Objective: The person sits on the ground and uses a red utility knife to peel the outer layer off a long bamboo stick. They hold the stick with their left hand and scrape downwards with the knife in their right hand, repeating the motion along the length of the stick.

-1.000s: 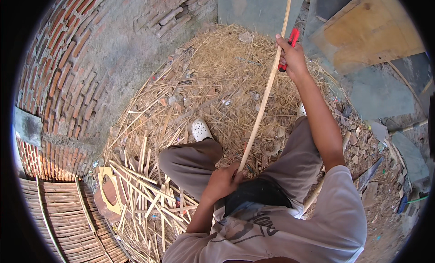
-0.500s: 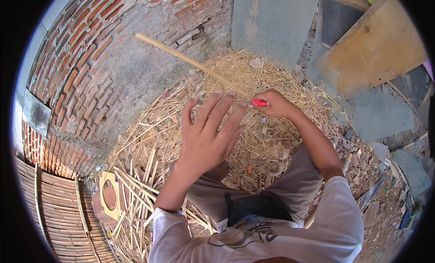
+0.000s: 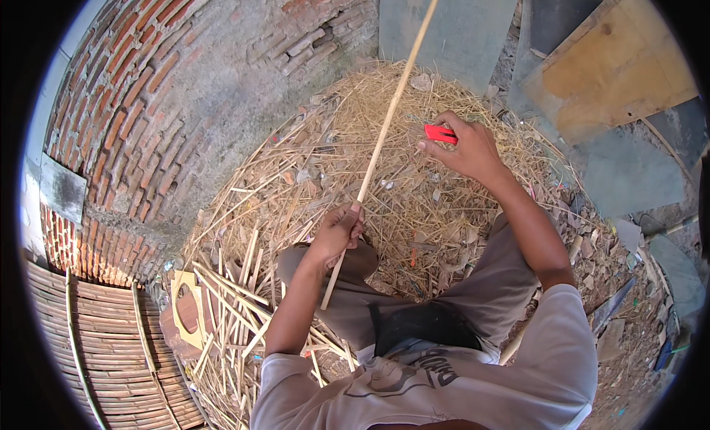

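Note:
A long, thin bamboo stick (image 3: 390,119) slants up and away from my lap, its near end over my left thigh. My left hand (image 3: 335,236) is closed around its lower part, thumb on top. Off to the right and apart from the stick, my right hand (image 3: 473,150) grips a red box cutter (image 3: 441,134) between thumb and fingers. I cannot make out the cutter's blade. Shavings and straw-like scraps (image 3: 436,215) cover the ground below both hands.
Several cut bamboo strips (image 3: 235,297) lie at my left beside a yellow board with a cut-out (image 3: 181,280). A slatted bamboo panel (image 3: 111,341) is at the lower left. A brick wall (image 3: 148,97) rises at far left. Grey sheets (image 3: 450,30) and a brown board (image 3: 614,67) lean at far right.
My left hand has come down, nearer my lap, and now grips the stick. The stick has swung from pointing far left to pointing away. My right hand with the cutter has moved right, off the stick.

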`<state>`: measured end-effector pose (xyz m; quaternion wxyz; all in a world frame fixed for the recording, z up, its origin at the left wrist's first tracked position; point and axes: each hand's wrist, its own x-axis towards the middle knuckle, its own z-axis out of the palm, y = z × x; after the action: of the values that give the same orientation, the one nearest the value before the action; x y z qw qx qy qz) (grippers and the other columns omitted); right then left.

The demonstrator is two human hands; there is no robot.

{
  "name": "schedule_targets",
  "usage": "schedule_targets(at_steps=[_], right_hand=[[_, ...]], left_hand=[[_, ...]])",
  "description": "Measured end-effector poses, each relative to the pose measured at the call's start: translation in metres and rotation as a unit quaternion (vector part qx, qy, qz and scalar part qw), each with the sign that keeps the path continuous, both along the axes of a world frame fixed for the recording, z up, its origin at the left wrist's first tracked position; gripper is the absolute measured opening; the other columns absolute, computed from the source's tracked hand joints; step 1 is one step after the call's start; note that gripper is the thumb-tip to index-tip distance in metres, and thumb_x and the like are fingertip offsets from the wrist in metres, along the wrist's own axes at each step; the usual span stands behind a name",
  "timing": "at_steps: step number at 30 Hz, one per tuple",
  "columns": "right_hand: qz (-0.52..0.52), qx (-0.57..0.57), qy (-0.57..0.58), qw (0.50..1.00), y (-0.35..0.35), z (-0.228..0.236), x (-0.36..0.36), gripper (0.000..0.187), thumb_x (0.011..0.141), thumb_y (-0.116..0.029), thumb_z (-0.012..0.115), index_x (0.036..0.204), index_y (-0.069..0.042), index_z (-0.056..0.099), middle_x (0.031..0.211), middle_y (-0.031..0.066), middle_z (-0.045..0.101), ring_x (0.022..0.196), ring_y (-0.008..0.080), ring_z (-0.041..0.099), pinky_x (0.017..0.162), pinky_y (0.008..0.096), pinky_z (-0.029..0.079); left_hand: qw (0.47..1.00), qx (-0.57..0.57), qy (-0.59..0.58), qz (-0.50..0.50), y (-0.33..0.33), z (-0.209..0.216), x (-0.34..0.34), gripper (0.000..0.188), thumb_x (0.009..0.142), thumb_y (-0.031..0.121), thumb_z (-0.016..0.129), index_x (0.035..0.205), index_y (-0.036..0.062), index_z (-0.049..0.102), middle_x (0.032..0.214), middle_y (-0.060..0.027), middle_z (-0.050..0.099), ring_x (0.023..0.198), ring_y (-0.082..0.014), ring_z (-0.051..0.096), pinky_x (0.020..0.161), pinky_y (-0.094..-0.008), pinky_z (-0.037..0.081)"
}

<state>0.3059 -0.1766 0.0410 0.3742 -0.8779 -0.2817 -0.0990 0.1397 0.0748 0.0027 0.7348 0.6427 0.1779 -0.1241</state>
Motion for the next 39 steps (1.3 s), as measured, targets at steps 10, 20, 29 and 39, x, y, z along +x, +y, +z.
schedule_targets(at_steps=[10, 20, 29, 39], right_hand=[[0.095, -0.077, -0.125, 0.985, 0.018, -0.031, -0.027, 0.060, 0.075, -0.066, 0.063, 0.072, -0.007, 0.062, 0.057, 0.0110, 0.058, 0.054, 0.0300, 0.062, 0.054, 0.0421, 0.048], [0.059, -0.069, -0.198, 0.976, 0.013, -0.020, -0.019, 0.059, 0.069, -0.067, 0.067, 0.060, -0.009, 0.058, 0.053, 0.0083, 0.054, 0.051, 0.0291, 0.059, 0.049, 0.0399, 0.045], [0.029, -0.060, -0.278, 0.958, 0.023, -0.032, -0.015, 0.067, 0.069, -0.077, 0.061, 0.052, -0.012, 0.056, 0.042, 0.0055, 0.050, 0.038, 0.0209, 0.054, 0.043, 0.0344, 0.044], [-0.060, -0.140, -0.231, 0.961, 0.015, -0.062, 0.048, 0.071, 0.069, -0.081, 0.055, 0.057, -0.011, 0.062, 0.046, 0.0057, 0.054, 0.042, 0.0224, 0.057, 0.044, 0.0364, 0.046]], left_hand=[[0.985, 0.057, -0.143, 0.077, -0.072, 0.016, -0.005, 0.024, 0.101, 0.023, 0.047, 0.103, 0.0027, 0.060, 0.061, 0.0036, 0.047, 0.050, -0.0039, 0.043, 0.043, -0.0195, 0.032], [0.967, 0.160, -0.185, 0.078, -0.076, -0.002, -0.019, 0.031, 0.096, 0.013, 0.057, 0.124, -0.0002, 0.059, 0.063, 0.0011, 0.050, 0.058, -0.0032, 0.042, 0.053, -0.0210, 0.037], [0.934, 0.278, -0.196, 0.108, -0.077, -0.006, -0.029, 0.025, 0.093, 0.010, 0.060, 0.110, -0.0080, 0.062, 0.075, -0.0175, 0.065, 0.072, -0.0074, 0.057, 0.067, -0.0270, 0.048], [0.952, 0.248, -0.146, 0.102, -0.099, -0.021, -0.056, 0.029, 0.096, 0.012, 0.056, 0.118, -0.0073, 0.060, 0.070, 0.0048, 0.052, 0.070, -0.0008, 0.042, 0.062, -0.0181, 0.037]])
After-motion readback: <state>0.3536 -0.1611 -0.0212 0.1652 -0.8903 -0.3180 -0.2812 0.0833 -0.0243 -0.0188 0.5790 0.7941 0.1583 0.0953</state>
